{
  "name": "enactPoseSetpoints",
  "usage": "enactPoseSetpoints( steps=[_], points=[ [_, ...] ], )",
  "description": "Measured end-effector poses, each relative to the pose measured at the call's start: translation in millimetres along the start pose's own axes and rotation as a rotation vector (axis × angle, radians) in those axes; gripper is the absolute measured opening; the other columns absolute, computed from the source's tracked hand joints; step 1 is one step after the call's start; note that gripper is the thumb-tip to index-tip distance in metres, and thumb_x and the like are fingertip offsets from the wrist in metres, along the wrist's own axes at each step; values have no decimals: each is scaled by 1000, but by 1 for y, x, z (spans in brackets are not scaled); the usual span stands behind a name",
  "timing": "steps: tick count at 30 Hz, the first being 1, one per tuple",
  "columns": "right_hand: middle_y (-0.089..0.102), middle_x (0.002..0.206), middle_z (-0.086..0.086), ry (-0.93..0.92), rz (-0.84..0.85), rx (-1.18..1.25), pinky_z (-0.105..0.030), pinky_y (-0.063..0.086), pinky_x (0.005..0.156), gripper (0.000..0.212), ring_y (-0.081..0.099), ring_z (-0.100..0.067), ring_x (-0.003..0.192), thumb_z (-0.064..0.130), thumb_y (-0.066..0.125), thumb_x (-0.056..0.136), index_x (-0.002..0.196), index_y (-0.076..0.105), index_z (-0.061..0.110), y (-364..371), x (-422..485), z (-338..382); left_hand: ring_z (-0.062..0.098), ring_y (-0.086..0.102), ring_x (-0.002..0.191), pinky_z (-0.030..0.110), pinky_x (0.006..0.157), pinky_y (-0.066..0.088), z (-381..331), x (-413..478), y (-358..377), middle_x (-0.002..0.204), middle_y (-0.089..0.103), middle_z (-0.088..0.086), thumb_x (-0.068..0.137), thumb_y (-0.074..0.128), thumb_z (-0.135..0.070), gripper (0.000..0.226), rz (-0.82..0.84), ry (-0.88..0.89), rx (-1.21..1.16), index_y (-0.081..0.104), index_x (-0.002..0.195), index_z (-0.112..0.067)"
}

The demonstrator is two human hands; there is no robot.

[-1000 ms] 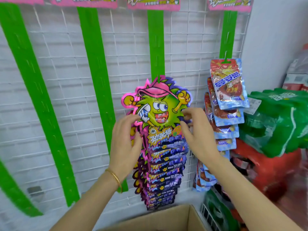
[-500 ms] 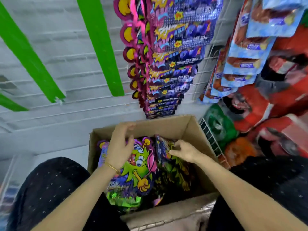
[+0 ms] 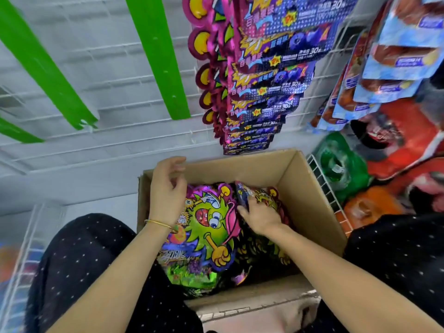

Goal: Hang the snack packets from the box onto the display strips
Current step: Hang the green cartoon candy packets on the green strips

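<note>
Your hands have dropped from the hanging packets [image 3: 259, 92] into the box [image 3: 300, 188].
Your left hand [image 3: 168, 188] now hovers over the green monster packet [image 3: 209, 227] near the far left corner, fingers loosely curled and holding nothing. Your right hand [image 3: 262, 217] has slid toward the middle and grips an upright packet [image 3: 243, 194] by its edge.

A shop — wire grid [image 3: 108, 68], green display strips [image 3: 158, 58], snack packets [image 3: 264, 92] in rows.

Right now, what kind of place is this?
Most likely a small shop. Snack packets hang in overlapping rows on a white wire grid beside green display strips, more lie in an open cardboard box, and what look like wrapped drink packs are piled on the right.
</note>
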State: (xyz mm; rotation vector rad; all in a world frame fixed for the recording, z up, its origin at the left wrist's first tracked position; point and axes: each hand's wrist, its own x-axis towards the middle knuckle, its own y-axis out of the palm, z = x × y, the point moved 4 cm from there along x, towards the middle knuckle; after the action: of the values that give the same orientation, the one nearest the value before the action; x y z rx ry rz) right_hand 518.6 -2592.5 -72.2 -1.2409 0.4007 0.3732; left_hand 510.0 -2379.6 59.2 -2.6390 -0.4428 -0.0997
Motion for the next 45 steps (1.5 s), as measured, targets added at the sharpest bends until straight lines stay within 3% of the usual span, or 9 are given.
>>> enactPoseSetpoints(
  steps=[8, 17, 22, 28, 30, 33, 37, 40, 45],
  points=[
    [62, 111, -15, -69, -144, 111, -38, 45, 83, 39, 57, -33, 103, 33, 27, 100, 106, 59, 11, -68, -18, -23, 3, 63, 87, 17, 71, 54, -4, 0, 3, 107, 61, 3, 87, 39, 9, 32, 53, -128, -219, 54, 109, -9],
    [60, 103, 2, -505, 6, 409, -11, 37, 80, 31, 53, -11, 96, 23, 37, 100, 112, 60, 7, -135, -102, 22, 45, 58, 108, 51, 81, 54, -25, -36, 62, 126, 49, 35, 77, 58, -58, 82, 651, -1102, -978, 33, 126, 3],
    [59, 121, 10, -548, 190, 451, -15, 38, 93, 35, 52, -3, 112, 33, 35, 99, 120, 60, 21, -127, -132, 27, 26, 62, 78, 34, 57, 59, -35, -51, 54, 91, 58, 17, 92, 47, -5, 7, 645, -1041, -741, 53, 93, -1],
    [59, 123, -11, -62, -294, 621, -35, 40, 98, 36, 54, -26, 113, 26, 49, 96, 124, 55, 5, -156, -123, -23, 21, 67, 59, 35, 58, 58, -50, -59, 24, 74, 65, 10, 90, 48, 3, 11, 725, -928, -680, 57, 86, -2],
    [63, 91, -5, -10, -197, 836, -35, 51, 75, 30, 60, -18, 83, 26, 50, 95, 116, 56, 5, -154, -124, -27, 18, 68, 58, 31, 56, 58, -60, -59, 15, 71, 68, 7, 90, 48, 4, 14, 769, -855, -669, 60, 88, -4],
    [56, 53, 6, 3, -83, 1242, -15, 32, 34, 14, 46, -3, 38, 17, 52, 94, 104, 56, 7, -161, -131, -29, 19, 70, 63, 31, 60, 59, -71, -55, 1, 74, 70, 10, 90, 47, 6, 18, 798, -797, -699, 63, 90, -1],
    [66, 98, -10, -83, 33, 1513, -27, 56, 68, 24, 64, -20, 82, 15, 61, 83, 104, 63, 5, -185, -137, -27, 24, 71, 70, 38, 65, 59, -83, -42, -11, 82, 71, 14, 89, 45, 7, 19, 790, -714, -723, 62, 97, 1],
    [61, 118, -17, -165, 69, 1536, -45, 49, 93, 59, 59, -31, 105, 20, 78, 67, 119, 59, 0, -209, -142, -17, 26, 71, 74, 42, 70, 58, -91, -33, -15, 90, 71, 16, 90, 45, 4, 20, 779, -704, -742, 60, 103, 2],
    [73, 74, -4, -349, -124, 1388, -31, 56, 71, 13, 67, -15, 68, 5, 56, 86, 87, 68, 8, -270, -153, -2, 19, 70, 70, 32, 67, 59, -113, -3, -33, 81, 72, 10, 86, 49, 5, 23, 714, -651, -736, 58, 103, -7]
  ],
)
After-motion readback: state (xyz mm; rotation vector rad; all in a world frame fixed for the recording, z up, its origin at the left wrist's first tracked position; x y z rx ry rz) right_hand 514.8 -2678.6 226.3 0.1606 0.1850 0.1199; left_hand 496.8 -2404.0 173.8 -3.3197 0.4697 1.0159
